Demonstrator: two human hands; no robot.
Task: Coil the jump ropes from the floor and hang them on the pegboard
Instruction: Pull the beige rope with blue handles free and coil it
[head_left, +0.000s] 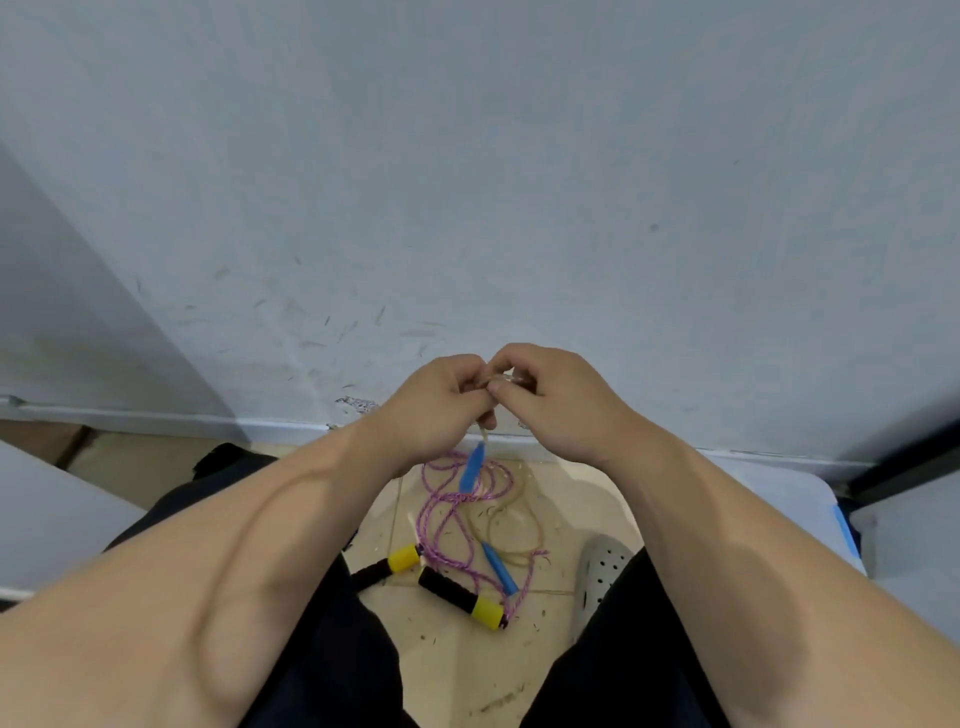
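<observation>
Both pinching thin tan cord: left hand, right hand | pink braided rope

Beige tiled floor, littered: purple jump rope, black-yellow handles; tan rope, blue handle; grey perforated shoe.

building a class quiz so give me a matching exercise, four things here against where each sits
1 upper blue plastic handle
2 purple braided rope
3 grey perforated clog
4 nearer black foam handle with yellow cap

a partly hidden behind the black-clad right leg
b flat on the floor tiles, lowest in view
c dangling on a clear tan cord below the left hand and right hand
d looped loosely on the floor

Pairs: 1-c, 2-d, 3-a, 4-b
</observation>
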